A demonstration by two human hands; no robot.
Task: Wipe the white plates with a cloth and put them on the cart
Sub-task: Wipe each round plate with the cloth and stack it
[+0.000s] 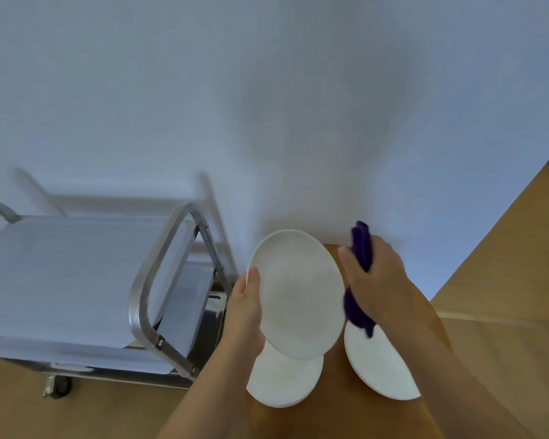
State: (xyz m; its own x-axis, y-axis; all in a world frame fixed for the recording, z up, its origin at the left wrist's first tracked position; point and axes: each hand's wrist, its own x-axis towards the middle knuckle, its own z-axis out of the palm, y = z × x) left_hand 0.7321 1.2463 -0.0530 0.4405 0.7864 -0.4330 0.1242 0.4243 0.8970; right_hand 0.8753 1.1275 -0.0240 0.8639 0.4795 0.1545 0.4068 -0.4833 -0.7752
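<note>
My left hand grips a white plate by its left rim, thumb on the face, and holds it tilted above the wooden table. My right hand holds a bunched purple cloth just off the plate's right edge; the cloth's tail hangs below the hand. Under the held plate lies a white plate stack. Another white plate stack lies to the right, partly hidden by my right forearm. The cart stands to the left.
The steel cart has a grey handle frame facing the table, a lower shelf and a caster on the wooden floor. A white wall runs behind everything. The small table stands close to the wall.
</note>
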